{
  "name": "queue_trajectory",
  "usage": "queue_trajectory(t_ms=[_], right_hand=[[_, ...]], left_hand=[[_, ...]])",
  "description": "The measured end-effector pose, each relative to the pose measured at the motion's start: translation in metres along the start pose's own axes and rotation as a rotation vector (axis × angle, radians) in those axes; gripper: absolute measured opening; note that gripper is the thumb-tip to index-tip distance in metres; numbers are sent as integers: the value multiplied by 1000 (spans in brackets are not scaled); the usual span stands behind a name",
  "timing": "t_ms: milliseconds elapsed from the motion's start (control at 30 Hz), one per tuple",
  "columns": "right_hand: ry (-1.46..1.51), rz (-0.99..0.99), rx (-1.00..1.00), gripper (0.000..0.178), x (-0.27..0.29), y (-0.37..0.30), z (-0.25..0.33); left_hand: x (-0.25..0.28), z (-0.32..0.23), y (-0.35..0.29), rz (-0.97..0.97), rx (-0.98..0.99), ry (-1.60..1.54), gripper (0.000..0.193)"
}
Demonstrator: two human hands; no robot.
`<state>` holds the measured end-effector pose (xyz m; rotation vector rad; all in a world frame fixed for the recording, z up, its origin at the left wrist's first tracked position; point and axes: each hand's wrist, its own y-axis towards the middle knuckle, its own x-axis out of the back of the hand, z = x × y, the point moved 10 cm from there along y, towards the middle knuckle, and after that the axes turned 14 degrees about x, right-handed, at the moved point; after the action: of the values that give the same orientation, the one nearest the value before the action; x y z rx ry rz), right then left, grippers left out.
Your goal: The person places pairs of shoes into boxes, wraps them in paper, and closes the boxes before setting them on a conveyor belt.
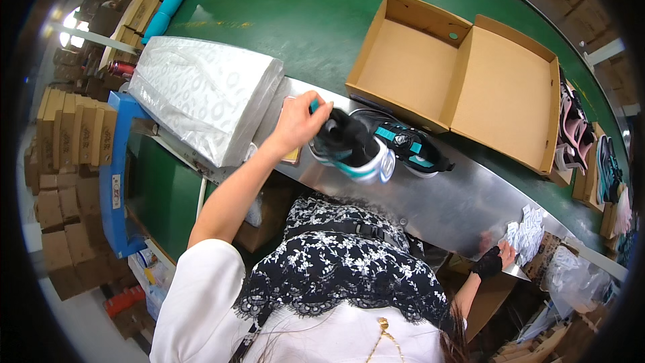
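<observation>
My left hand is closed on a black sneaker with a white and teal sole, gripping it by its upper end and holding it tilted over the steel bench edge. Just right of it, a matching black and teal sneaker lies on the bench. My right hand, in a black fingerless glove, is at the near edge of a pile of small white packets. Its fingers are bent together at the pile; whatever is between them is too small to make out.
An open brown shoebox lies on the green table beyond the sneakers. A stack of patterned white wrapping paper stands at the left. More shoes line the far right, with clear plastic bags nearer me.
</observation>
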<state>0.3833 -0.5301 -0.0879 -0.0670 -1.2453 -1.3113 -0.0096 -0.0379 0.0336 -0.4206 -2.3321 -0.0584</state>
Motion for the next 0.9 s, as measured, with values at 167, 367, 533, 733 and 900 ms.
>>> queue_trajectory(t_ms=[167,367,533,733,900], right_hand=[[417,-148,-154,17,8,43,48],[1062,109,-140,20,-79,125,245],[758,676,454,39,-158,119,379],[216,1115,958,41,-183,63,413],[161,989,1086,35,-172,69,410]], left_hand=[[-40,-34,-100,-65,-379,16,20],[-36,-16,-70,88,-172,-144,30],[88,82,0,-436,-23,8,11],[180,227,-6,-714,300,566,26],[195,275,15,-546,561,519,24]])
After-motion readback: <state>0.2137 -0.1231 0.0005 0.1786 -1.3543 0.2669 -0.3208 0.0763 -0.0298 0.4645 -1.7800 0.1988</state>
